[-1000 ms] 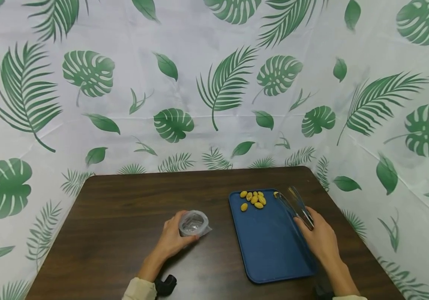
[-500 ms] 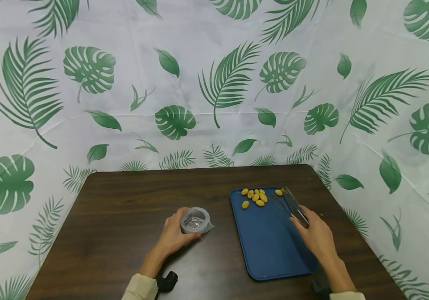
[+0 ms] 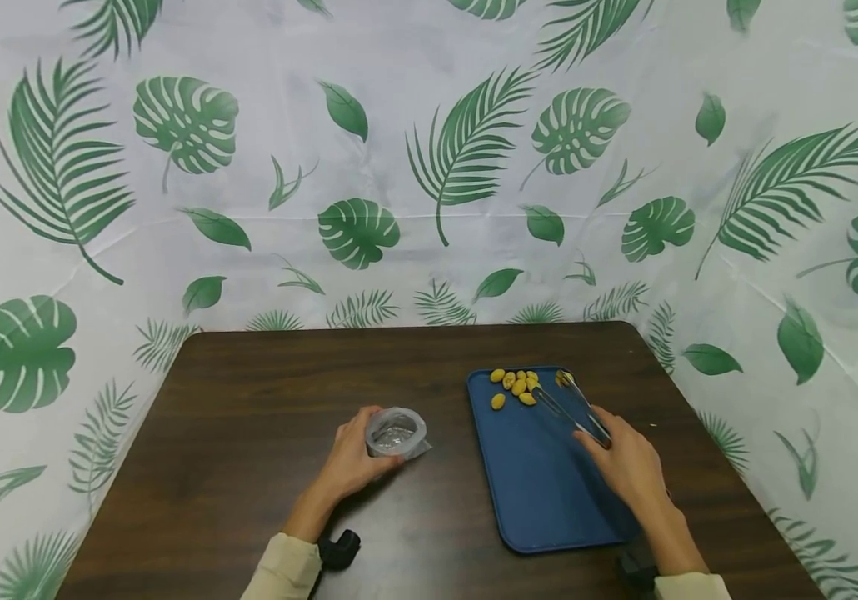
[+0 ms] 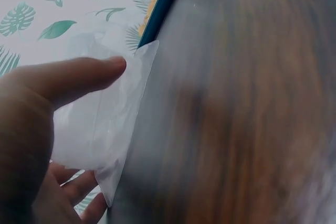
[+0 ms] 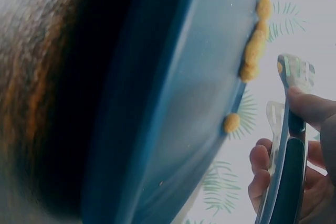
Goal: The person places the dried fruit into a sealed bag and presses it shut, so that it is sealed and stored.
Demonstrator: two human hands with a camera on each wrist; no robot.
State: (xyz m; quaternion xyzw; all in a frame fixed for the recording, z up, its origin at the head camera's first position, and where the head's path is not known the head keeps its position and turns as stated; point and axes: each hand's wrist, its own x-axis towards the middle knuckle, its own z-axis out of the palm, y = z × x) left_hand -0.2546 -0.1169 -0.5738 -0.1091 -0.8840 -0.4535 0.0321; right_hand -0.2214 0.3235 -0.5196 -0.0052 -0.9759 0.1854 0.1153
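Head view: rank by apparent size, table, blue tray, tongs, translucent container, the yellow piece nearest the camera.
Largest to smallest:
1. Table
2. Blue tray
3. Tongs and translucent container, unranked: tongs look longer but thin, partly covered by the right hand
4. Yellow piece

Lit softly and evenly in the head view, bright across the leaf-print backdrop [image 3: 286,150], much darker over the wood-grain table [image 3: 249,408]. Pale with sheen at the table's near middle; faintly shadowed beside the left hand [image 3: 354,458] and on the blue tray [image 3: 545,500] beside the right hand [image 3: 631,467]. Too soft for fine detail on the yellow oval pieces [image 3: 520,387] or the tongs [image 5: 289,182]. In the left wrist view, smeared over the table, glaring whitish at lower right, dim on the left hand. In the right wrist view, near-black between table and tray, blurred along the near rim, glary at upper left.
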